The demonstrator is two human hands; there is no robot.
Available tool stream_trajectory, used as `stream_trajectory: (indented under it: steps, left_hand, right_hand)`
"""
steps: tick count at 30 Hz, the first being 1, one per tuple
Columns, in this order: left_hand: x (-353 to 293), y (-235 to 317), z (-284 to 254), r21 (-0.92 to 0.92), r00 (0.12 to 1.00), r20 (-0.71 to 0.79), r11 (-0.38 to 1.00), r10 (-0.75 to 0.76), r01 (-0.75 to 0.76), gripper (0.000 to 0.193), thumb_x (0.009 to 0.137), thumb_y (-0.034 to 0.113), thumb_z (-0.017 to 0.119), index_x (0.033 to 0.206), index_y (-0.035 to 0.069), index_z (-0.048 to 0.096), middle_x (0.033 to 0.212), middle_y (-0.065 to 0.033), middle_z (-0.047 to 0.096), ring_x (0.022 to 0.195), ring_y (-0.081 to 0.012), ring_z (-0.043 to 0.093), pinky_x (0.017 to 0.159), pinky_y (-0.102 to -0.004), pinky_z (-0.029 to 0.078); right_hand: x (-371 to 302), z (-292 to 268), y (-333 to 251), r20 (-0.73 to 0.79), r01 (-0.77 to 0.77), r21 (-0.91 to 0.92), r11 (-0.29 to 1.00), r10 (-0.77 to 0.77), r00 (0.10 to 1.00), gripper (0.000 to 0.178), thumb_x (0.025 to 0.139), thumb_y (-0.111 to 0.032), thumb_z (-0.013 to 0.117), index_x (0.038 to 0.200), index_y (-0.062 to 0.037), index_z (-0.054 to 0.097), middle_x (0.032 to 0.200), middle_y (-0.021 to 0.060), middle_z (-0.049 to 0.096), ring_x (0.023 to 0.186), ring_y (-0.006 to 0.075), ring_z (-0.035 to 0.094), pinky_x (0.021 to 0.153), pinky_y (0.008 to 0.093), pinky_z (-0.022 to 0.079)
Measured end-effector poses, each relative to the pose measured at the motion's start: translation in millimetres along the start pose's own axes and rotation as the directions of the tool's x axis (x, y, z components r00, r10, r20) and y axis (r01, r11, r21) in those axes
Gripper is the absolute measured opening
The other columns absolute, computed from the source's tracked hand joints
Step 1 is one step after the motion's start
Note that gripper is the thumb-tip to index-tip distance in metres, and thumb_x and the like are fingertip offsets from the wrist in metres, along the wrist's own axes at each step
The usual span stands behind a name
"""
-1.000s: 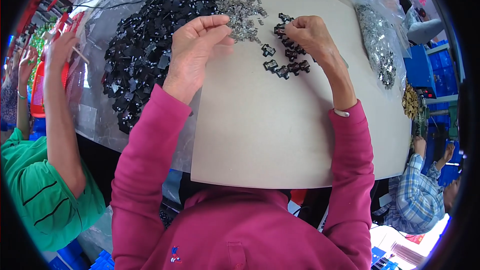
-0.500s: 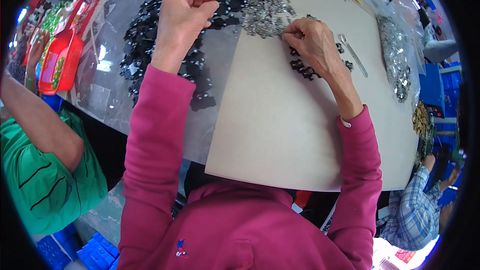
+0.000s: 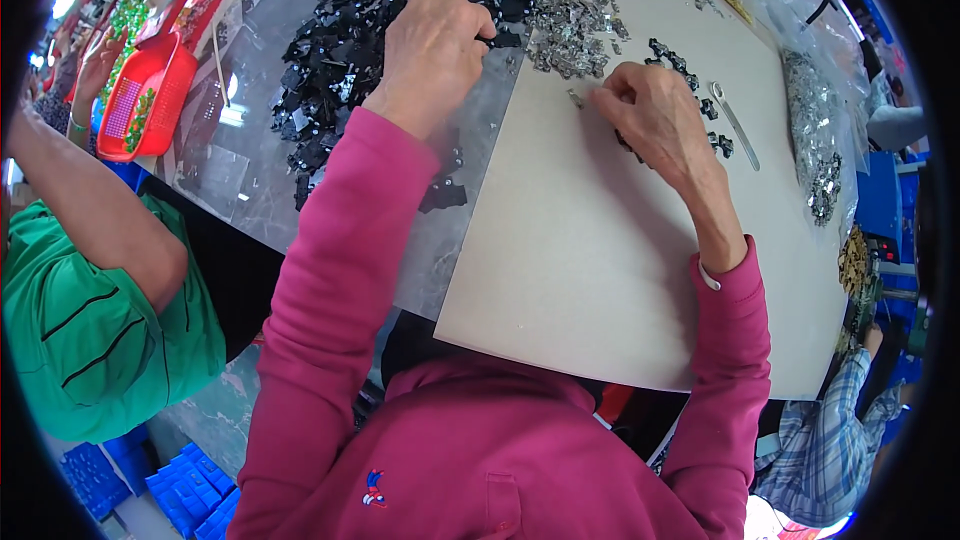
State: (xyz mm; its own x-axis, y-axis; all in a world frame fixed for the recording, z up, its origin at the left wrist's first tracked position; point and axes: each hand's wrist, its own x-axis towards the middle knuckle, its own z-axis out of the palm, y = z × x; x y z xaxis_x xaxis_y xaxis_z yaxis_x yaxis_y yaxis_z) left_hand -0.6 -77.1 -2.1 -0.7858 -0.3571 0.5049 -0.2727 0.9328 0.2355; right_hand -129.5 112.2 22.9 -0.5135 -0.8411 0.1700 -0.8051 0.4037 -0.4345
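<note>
- Picking parts: left hand point(image 3: 432, 52) curled down into black pile point(image 3: 350, 50), fingers closed on a piece (hold itself hidden).
- Right hand point(image 3: 655, 120) pinched at small metal bits point(image 3: 575, 25) on board point(image 3: 590, 270); contents not discernible.
- Next, probably: careful joining of black piece and metal bit between fingertips.

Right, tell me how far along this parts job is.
Done: a few black pieces lie in a short row on the cardboard sheet. In hand: the left hand reaches into the black parts heap; the right hand pinches beside the small silver parts pile. Left: most of both piles.
</note>
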Motion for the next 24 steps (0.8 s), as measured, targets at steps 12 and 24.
stream_trajectory:
  steps: [12,24]
  left_hand:
    - [11.2,18.4,-15.7,-0.562,0.974,0.074,0.798,-0.216,0.219,0.008,0.080,0.009,0.063,0.083,0.004,0.068,0.081,-0.0083,0.064,0.074,-0.0179,0.062,0.065,-0.0290,0.051]
    - [-0.1,29.3,0.3,-0.831,0.799,0.555,-0.112,-0.230,0.545,0.023,0.086,0.009,0.062,0.104,-0.003,0.059,0.089,-0.0078,0.062,0.071,-0.0159,0.064,0.066,-0.0241,0.055]
  right_hand:
    - [-0.9,8.8,9.3,-0.021,0.232,0.041,0.972,-0.231,0.973,0.012,0.077,-0.007,0.062,0.086,0.0006,0.065,0.079,0.0108,0.060,0.066,0.0233,0.058,0.062,0.0325,0.046]
    - [-5.9,22.3,3.8,-0.104,0.240,-0.055,0.969,-0.244,0.964,0.013,0.077,-0.009,0.063,0.085,0.0010,0.063,0.080,0.0121,0.061,0.070,0.0291,0.061,0.063,0.0368,0.047]
